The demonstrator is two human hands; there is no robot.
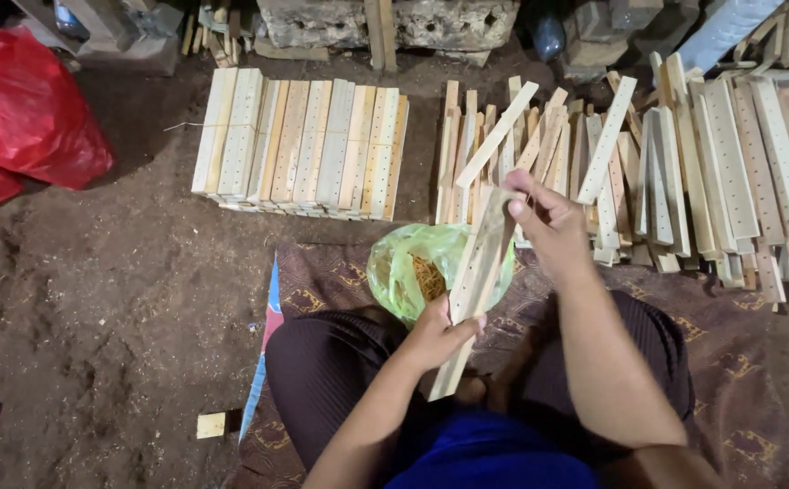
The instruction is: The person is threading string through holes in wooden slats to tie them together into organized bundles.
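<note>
my left hand (435, 333) is gripping the low end of a small bundle of drilled wooden slats (474, 276), fingers wrapped | my right hand (548, 222) is pinching its top, fingertips pressed | risk: loose grip, slats fanning apart | 1 green bag (408, 258) behind | 1 neat stack (304, 145), 1 loose pile (684, 172), 1 red bag (23, 109)

Bare, dark packed-earth floor (96, 299) spreads out to the left of the hands, rough and crumbly, with two small pale wood offcuts (211, 425) lying on it. Beyond the hands, along the far edge, sit weathered grey stone blocks (385, 23) and stacked timber scraps. A red plastic sack (23, 109) slumps at the far left. A patterned brown cloth (748, 362) covers the ground beneath. Light is dim and warm.
</note>
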